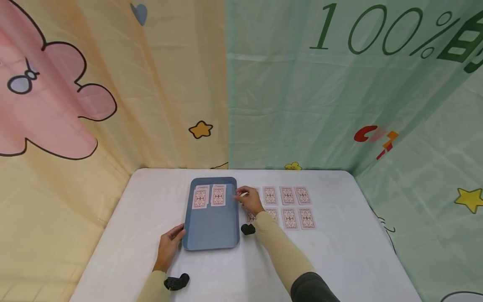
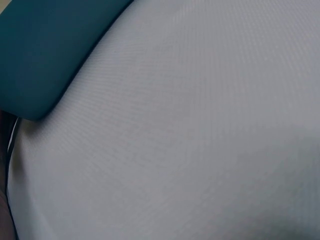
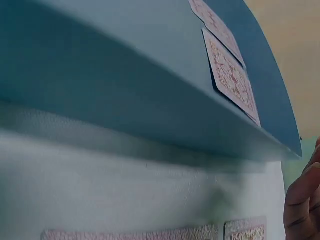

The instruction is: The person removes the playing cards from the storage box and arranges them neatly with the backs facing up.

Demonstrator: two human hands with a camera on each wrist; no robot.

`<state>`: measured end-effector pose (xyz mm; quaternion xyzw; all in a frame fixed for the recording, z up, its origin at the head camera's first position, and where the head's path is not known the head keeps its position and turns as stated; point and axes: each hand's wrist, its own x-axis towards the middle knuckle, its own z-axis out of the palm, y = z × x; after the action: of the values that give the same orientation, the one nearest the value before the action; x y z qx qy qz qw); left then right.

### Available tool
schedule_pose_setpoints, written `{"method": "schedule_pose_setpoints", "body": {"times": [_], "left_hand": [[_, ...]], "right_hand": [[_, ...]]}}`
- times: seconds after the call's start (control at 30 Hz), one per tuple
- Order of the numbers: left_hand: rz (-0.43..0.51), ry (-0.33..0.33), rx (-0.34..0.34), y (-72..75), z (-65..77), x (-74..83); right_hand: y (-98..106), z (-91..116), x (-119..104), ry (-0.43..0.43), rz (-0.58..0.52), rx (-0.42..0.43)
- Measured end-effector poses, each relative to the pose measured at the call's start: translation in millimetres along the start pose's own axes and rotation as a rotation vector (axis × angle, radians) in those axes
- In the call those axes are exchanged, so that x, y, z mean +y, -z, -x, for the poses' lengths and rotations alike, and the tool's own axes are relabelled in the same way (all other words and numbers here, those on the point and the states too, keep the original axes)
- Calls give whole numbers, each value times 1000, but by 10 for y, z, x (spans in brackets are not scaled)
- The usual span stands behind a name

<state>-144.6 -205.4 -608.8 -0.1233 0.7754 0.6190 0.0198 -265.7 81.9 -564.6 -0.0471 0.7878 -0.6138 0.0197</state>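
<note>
A blue-grey tray (image 1: 211,230) lies on the white table. In its far half are playing cards, back up: a left group (image 1: 200,199) and a right group (image 1: 218,195), each with one card partly covering another. My left hand (image 1: 168,248) rests against the tray's left edge, fingers extended. Over the tray's right edge, my right hand (image 1: 249,199) hovers with loosely bent fingers; no card shows between them. In the right wrist view, this hand (image 3: 304,200) is cut off at the right side. The left wrist view shows mostly tablecloth and a tray corner (image 2: 45,60).
Right of the tray, several face-down cards lie in a far row (image 1: 287,195) and a near row (image 1: 289,218); my right hand and forearm partly cover the leftmost ones. Printed curtains (image 1: 286,105) stand behind the white table (image 1: 339,260).
</note>
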Motion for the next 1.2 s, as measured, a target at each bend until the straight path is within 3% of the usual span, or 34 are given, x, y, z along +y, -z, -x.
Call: {"method": "schedule_pose_setpoints", "body": {"times": [0.6, 1.2], "left_hand": [[15, 13, -6, 42, -31, 3], [2, 11, 4, 8, -26, -1]], "right_hand": [[-435, -101, -150, 10, 12, 1], [-730, -305, -70, 4, 57, -37]]}}
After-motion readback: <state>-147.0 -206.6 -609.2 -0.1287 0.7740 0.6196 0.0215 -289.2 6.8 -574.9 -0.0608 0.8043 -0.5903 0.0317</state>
